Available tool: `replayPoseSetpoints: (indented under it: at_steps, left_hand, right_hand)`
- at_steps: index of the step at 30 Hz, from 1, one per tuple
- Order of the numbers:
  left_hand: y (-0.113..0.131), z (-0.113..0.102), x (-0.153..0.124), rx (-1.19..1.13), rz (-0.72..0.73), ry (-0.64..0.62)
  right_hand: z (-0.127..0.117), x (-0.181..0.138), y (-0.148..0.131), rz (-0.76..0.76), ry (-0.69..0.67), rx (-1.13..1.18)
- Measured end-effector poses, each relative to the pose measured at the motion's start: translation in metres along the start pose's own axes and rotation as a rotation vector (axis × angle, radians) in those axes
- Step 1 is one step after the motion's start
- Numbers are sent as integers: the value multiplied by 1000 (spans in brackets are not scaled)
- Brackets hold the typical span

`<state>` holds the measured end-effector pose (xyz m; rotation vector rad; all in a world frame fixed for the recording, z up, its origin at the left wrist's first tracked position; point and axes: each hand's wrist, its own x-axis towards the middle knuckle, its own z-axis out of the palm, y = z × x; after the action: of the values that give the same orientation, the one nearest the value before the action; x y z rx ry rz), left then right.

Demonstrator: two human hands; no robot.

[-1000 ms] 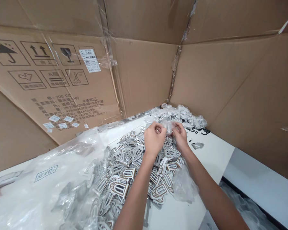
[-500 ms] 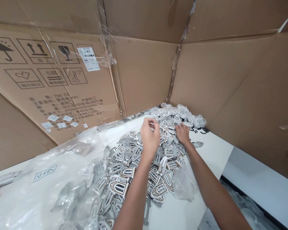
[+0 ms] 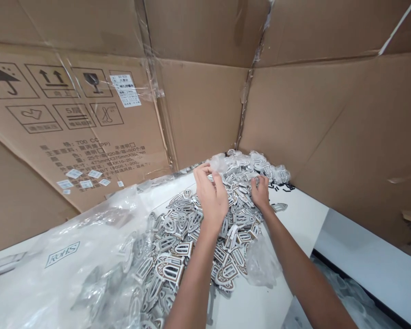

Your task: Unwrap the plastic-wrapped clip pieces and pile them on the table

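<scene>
A heap of flat silver metal pieces (image 3: pixel 178 237) with arch-shaped cutouts covers the white table (image 3: pixel 304 219). My left hand (image 3: pixel 210 194) reaches over the heap, and its fingertips pinch a small clear plastic bag (image 3: pixel 219 162) at the far end. My right hand (image 3: pixel 260 192) lies on the pile beside it, fingers curled down among the pieces. Small bagged pieces (image 3: pixel 260 164) are piled at the far corner, just beyond both hands.
Cardboard walls (image 3: pixel 329 119) enclose the table on three sides; the left panel (image 3: pixel 71 123) carries printed symbols and labels. A large clear plastic bag (image 3: pixel 61 256) marked RoHS lies at the left. Small black bits (image 3: pixel 284 187) lie by the right wall. The table's edge drops off at right.
Both hands have let apart from the small bag held between them. The left hand moved farther out to the far end of the heap; the right hand dropped onto the pile.
</scene>
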<state>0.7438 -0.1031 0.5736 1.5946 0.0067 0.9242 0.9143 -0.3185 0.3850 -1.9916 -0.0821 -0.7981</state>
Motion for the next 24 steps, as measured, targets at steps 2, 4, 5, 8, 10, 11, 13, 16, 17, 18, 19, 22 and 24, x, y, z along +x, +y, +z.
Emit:
replayPoseSetpoints:
  at_steps: [2,4,5,8,10,11,13,16,17,18,19,22,24]
  left_hand:
    - [4,-4,0,45,-1,-149]
    - [7,-10,-1,69,-18,-514]
    - [8,-12,-2,64,-14,-764]
    - [5,-14,-14,32,48,-1411]
    - [2,-6,-27,98,84,-1556]
    - [0,0,-36,168,97,-1558]
    - [-1,14,-56,353,113,-1545]
    - [-1,36,-89,732,171,-1499]
    - [-1,42,-100,832,215,-1440]
    - [-1,48,-109,872,247,-1420]
    - [0,52,-117,877,268,-1416]
    - [1,59,-126,814,313,-1464]
    - [1,58,-122,790,327,-1480]
  right_hand:
    - [-4,-1,-6,-22,51,49]
    - [-6,-2,-9,-32,99,117]
    - [-7,-2,-10,-20,124,164]
    - [-7,-1,-14,106,190,389]
    - [-8,-1,-19,243,181,623]
    - [-8,-1,-23,311,146,749]
    - [-10,-3,-30,434,40,964]
    - [-15,-7,-42,587,-59,1114]
    - [-17,-9,-45,630,-63,1131]
    - [-19,-10,-48,666,-60,1141]
    - [-21,-10,-51,692,-57,1150]
    - [-25,-11,-58,727,-72,1166]
    - [-26,-9,-61,733,-99,1168]
